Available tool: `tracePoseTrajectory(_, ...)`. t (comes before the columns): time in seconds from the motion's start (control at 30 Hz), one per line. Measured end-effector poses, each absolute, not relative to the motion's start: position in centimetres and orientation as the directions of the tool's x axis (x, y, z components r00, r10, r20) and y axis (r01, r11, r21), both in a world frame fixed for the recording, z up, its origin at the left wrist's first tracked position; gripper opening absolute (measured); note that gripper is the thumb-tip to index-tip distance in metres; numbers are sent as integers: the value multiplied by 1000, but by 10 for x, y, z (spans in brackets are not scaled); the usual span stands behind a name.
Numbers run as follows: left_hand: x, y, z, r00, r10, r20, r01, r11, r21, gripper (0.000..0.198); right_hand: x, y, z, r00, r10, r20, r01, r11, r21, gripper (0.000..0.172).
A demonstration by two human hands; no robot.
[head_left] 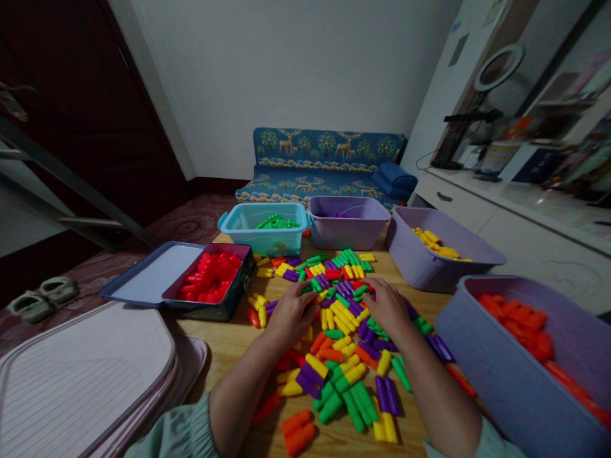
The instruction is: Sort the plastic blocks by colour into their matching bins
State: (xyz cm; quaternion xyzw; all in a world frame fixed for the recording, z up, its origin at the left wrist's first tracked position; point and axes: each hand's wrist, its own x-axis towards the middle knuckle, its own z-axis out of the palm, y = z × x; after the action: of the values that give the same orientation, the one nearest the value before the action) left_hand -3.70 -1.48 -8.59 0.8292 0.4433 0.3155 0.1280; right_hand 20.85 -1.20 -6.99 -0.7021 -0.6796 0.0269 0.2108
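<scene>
Finger-shaped plastic building blocks in green, yellow, purple, red and orange lie in a loose heap on the wooden table (224,346). Over the heap's left side is my left hand (292,313), its thumb and fingers apart above the blocks. My right hand (386,306) reaches into the right side, fingers bent and apart, with a green block (361,292) right at the tips. Whether it touches that block I cannot tell. Between the hands lie joined yellow blocks (344,315). Closer to me are joined green blocks (341,397) and an orange cluster (298,432).
Around the heap stand a turquoise bin (260,242) with green blocks, a purple bin (348,235), a bin (420,270) with yellow ones, a bin (496,362) with orange ones, and an open case (203,312) of red ones. A patterned sofa (329,172) is behind.
</scene>
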Motion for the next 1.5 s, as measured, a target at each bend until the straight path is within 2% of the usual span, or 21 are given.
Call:
tracePoseTrajectory(0.4, -37, -14, -83, 371, 823, 430, 646, -561, 517, 24, 208, -11, -69, 89, 958, 274, 939, 11, -343, 38)
tracePoseTrajectory(0.67, -37, -14, -83, 364, 821, 440, 639, -563, 523, 24, 205, -13, -68, 62, 964, 259, 931, 37, -363, 26)
tracePoseTrajectory(0.83, -37, -15, -82, 362, 823, 439, 631, -563, 534, 24, 206, -13, -68, 118, 940, 319, 889, 43, -456, 30)
tracePoseTrajectory(1.0, -36, -14, -83, 341, 820, 461, 593, -568, 572, 26, 201, -14, -59, 203, 929, 309, 729, 67, -681, 37)
tracePoseTrajectory(1.13, -36, -15, -78, 274, 817, 508, 498, -572, 651, 35, 187, -16, -53, 123, 968, 220, 558, 116, -821, 38)
tracePoseTrajectory(1.2, -35, -17, -74, 229, 839, 494, 412, -543, 732, 41, 176, -20, -50, 65, 984, 164, 473, 114, -873, 37)
tracePoseTrajectory(1.33, -32, -21, -66, 240, 916, 322, 145, -362, 921, 48, 154, -29, -45, -31, 996, 88, 345, 93, -934, 32)
tracePoseTrajectory(1.5, -28, -21, -64, 241, 964, 115, -66, -102, 993, 39, 141, -35, -39, -121, 993, 11, 240, 41, -970, 32)
